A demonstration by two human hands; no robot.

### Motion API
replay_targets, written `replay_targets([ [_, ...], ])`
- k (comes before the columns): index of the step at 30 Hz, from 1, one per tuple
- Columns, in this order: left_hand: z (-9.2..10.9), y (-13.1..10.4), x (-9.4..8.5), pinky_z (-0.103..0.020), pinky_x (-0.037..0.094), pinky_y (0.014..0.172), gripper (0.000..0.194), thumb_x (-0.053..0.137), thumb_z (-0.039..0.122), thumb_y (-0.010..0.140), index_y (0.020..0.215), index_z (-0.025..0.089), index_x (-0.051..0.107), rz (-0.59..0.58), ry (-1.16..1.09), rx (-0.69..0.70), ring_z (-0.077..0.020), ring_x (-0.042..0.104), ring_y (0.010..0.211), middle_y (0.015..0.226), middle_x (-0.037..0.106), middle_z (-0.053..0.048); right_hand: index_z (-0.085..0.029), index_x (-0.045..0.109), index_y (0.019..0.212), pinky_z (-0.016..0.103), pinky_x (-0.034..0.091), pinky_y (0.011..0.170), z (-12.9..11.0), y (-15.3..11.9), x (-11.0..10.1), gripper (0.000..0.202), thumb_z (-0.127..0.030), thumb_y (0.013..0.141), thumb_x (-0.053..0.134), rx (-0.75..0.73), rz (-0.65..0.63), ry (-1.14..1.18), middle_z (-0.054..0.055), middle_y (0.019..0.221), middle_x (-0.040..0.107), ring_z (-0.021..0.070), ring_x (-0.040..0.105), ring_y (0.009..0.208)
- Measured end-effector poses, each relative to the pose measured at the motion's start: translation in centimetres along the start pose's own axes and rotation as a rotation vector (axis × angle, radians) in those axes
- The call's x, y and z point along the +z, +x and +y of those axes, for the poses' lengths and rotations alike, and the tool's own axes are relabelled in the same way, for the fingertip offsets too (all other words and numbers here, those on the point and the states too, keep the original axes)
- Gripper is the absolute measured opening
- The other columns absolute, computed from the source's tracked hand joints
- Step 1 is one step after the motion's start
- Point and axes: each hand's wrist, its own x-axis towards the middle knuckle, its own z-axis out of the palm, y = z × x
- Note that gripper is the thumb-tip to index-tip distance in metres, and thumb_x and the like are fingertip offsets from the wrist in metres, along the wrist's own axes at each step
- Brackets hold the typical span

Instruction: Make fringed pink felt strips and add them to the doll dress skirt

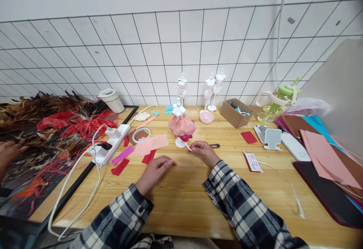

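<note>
A small white dress-form mannequin (179,108) on a round white base stands before me, wearing a gathered pink skirt (181,125) with darker red and magenta layers at its hem. Beside the base, my right hand (204,153) pinches a thin white strip (188,147) between thumb and fingers. My left hand (155,173) hovers over the table, its fingers closed together and slightly blurred; whatever lies between the fingertips I cannot make out. Left of the mannequin are pink fabric pieces (155,142), a roll of white tape (141,135) and a red fabric scrap (148,157).
A power strip (113,145) with loose cables lies left, near feathers (28,116) and another person's hand (11,152). Behind are bare mannequins (210,84), a pink bowl (207,117) and a cardboard box (236,113). At right stand a bottle (273,105) and phone stand (272,137).
</note>
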Motion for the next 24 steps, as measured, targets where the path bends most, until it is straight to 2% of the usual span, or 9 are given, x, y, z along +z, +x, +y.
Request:
replay_targets([
  [1, 0.7, 0.0, 1.6, -0.036, 0.047, 0.083, 0.043, 0.055, 0.053, 0.083, 0.098, 0.016, 0.071, -0.103, -0.244, -0.133, -0.0224, 0.062, 0.089, 0.103, 0.068, -0.012, -0.016, 0.066, 0.071, 0.028, 0.042, 0.076, -0.1, -0.1, 0.0, 0.025, -0.039, 0.066, 0.075, 0.002, -0.033, -0.031, 0.001, 0.073, 0.067, 0.0141, 0.057, 0.070],
  [3, 1.7, 0.5, 4.4, -0.034, 0.046, 0.089, 0.041, 0.063, 0.047, 0.080, 0.107, 0.017, 0.068, -0.155, -0.701, -0.290, -0.0201, 0.062, 0.098, 0.116, 0.065, -0.012, -0.016, 0.067, 0.071, 0.028, 0.042, 0.075, -0.3, -0.2, -0.2, 0.027, -0.042, 0.067, 0.074, 0.001, -0.107, -0.103, 0.001, 0.072, 0.065, 0.0135, 0.056, 0.070],
  [4, 2.0, 1.0, 5.4, -0.032, 0.045, 0.092, 0.036, 0.069, 0.042, 0.077, 0.103, 0.017, 0.069, -0.130, -0.858, -0.329, -0.0184, 0.062, 0.099, 0.114, 0.066, -0.011, -0.015, 0.067, 0.072, 0.028, 0.042, 0.075, -0.3, -0.2, -0.3, 0.029, -0.043, 0.068, 0.074, -0.001, -0.140, -0.133, 0.001, 0.072, 0.065, 0.0137, 0.057, 0.070],
  [6, 2.2, 2.0, 6.7, -0.026, 0.045, 0.091, 0.023, 0.074, 0.034, 0.074, 0.088, 0.016, 0.070, 0.021, -1.020, -0.379, -0.0138, 0.063, 0.093, 0.100, 0.069, -0.007, -0.015, 0.066, 0.073, 0.029, 0.043, 0.076, -0.4, -0.3, -0.5, 0.031, -0.045, 0.069, 0.072, -0.008, -0.161, -0.163, 0.002, 0.076, 0.066, 0.0148, 0.057, 0.073],
  [9, 1.7, 3.1, 7.0, -0.024, 0.048, 0.081, 0.018, 0.074, 0.027, 0.074, 0.088, 0.018, 0.068, 0.192, -1.078, -0.420, -0.0115, 0.065, 0.085, 0.095, 0.070, -0.004, -0.015, 0.066, 0.075, 0.030, 0.043, 0.078, -0.3, -0.3, -0.6, 0.031, -0.045, 0.070, 0.071, -0.012, -0.125, -0.225, 0.003, 0.078, 0.067, 0.0156, 0.058, 0.076],
  [16, 0.7, 2.4, 6.4, -0.022, 0.050, 0.078, 0.016, 0.074, 0.024, 0.072, 0.085, 0.019, 0.066, 0.396, -1.185, -0.363, -0.0109, 0.066, 0.085, 0.090, 0.070, -0.002, -0.015, 0.070, 0.075, 0.031, 0.046, 0.076, 0.2, 0.0, -0.2, 0.030, -0.043, 0.067, 0.073, 0.036, -0.082, -0.378, 0.003, 0.076, 0.070, 0.0163, 0.060, 0.073],
  [18, 0.4, 2.1, 6.6, -0.022, 0.050, 0.078, 0.017, 0.076, 0.025, 0.070, 0.082, 0.018, 0.067, 0.488, -1.127, -0.281, -0.0106, 0.065, 0.083, 0.087, 0.069, -0.002, -0.016, 0.072, 0.085, 0.033, 0.046, 0.083, 0.4, 0.2, -0.2, 0.031, -0.041, 0.067, 0.075, 0.035, -0.039, -0.272, 0.004, 0.086, 0.072, 0.0178, 0.063, 0.082],
  [21, -0.3, 1.7, 6.7, -0.024, 0.050, 0.083, 0.019, 0.077, 0.029, 0.068, 0.079, 0.017, 0.068, 0.634, -1.008, -0.125, -0.0107, 0.064, 0.083, 0.085, 0.069, -0.001, -0.020, 0.068, 0.103, 0.035, 0.046, 0.091, 0.6, 0.4, -0.7, 0.039, -0.039, 0.069, 0.073, 0.035, 0.142, 0.077, 0.006, 0.098, 0.072, 0.0179, 0.065, 0.092],
  [24, -0.7, 0.8, 6.1, -0.026, 0.048, 0.088, 0.019, 0.074, 0.034, 0.070, 0.080, 0.019, 0.069, 0.742, -0.840, -0.013, -0.0130, 0.064, 0.087, 0.087, 0.070, -0.001, -0.021, 0.066, 0.102, 0.036, 0.048, 0.091, 0.6, 0.7, -1.5, 0.037, -0.036, 0.069, 0.073, 0.061, 0.286, 0.306, 0.007, 0.098, 0.072, 0.0171, 0.067, 0.092],
])
